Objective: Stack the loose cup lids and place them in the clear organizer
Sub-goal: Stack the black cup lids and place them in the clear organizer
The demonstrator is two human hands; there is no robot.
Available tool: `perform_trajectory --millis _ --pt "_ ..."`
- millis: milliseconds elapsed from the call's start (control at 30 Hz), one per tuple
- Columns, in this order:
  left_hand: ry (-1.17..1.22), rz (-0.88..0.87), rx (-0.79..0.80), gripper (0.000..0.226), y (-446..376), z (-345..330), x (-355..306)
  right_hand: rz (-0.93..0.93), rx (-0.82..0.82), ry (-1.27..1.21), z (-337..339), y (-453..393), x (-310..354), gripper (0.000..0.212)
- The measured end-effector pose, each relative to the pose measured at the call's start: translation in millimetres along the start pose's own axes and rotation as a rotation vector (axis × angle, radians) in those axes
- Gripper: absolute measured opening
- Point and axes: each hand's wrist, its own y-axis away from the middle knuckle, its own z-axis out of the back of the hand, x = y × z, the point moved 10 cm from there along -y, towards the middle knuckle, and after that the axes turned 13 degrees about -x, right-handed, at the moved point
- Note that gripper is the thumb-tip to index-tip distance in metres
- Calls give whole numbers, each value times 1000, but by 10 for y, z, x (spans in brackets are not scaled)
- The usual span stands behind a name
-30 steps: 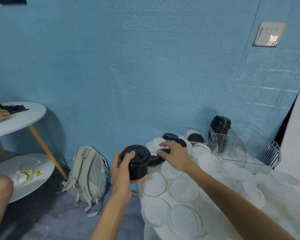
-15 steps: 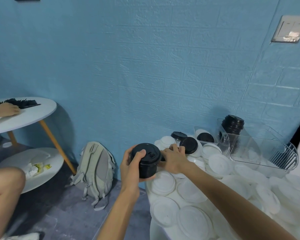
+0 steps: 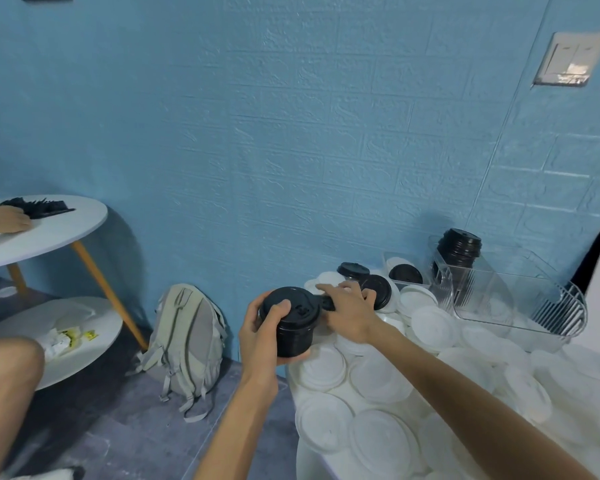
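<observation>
the left hand [image 3: 262, 327] grips a black lid stack [image 3: 289, 320], held upright. just to its right, the right hand [image 3: 349, 311] pinches a loose black lid [image 3: 326, 302], nearly touching the stack's top. the clear organizer [image 3: 520, 299] sits farther right, behind.

White table [image 3: 309, 455] at lower right, surface almost fully covered by loose white lids [image 3: 378, 434], overlapping. Several black lids [image 3: 376, 296] lie among them near the wall. Clear organizer [image 3: 520, 299] stands at the far right end, touching the white lids, with a stack of black lids [image 3: 459, 251] upright in its rear compartment.
</observation>
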Motion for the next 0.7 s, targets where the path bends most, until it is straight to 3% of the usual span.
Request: perform_trajectory --millis 133,200,367,600,700 --pt "4 10 -5 23 26 -31 -6 -219 -140 -556 316 -18 -62 71" --pt "10 25 -3 23 59 -71 -2 -233 -133 -778 459 97 69 58" --pt "7 0 38 42 172 -224 -45 -127 -17 -931 488 421 463 28" --pt "-54 -46 64 60 307 -312 -44 -52 -21 -936 546 575 494 54" --pt "-67 -57 69 54 325 -338 -59 -90 -2 -977 556 602 465 74"
